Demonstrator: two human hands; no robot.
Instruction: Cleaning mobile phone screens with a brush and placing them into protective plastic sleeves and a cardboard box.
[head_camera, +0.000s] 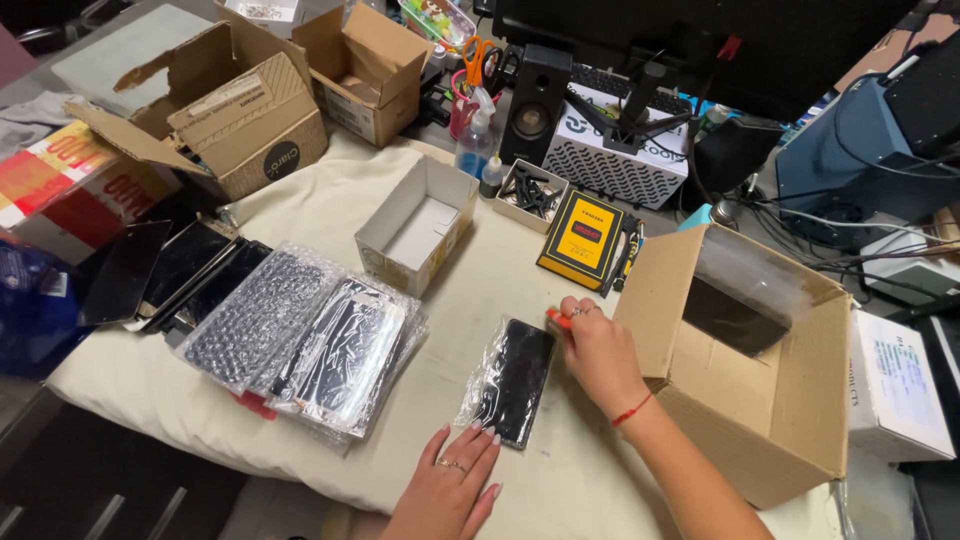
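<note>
Pinning the flat black phone screen in its clear plastic sleeve (515, 380) with my left hand (452, 487), fingers spread flat at its near end. Right hand (597, 350) at its far corner grips a small orange tool (558, 319); I judge the next move needs steady, careful prying at that edge.

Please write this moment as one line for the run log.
left hand: steadies wrapped phone screen | right hand: orange tool at screen's top edge | beside: open cardboard box

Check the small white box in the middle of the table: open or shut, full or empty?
Open and empty. The small white box has no lid on and its bare pale floor shows. It stands apart from the left hand and right hand.
</note>
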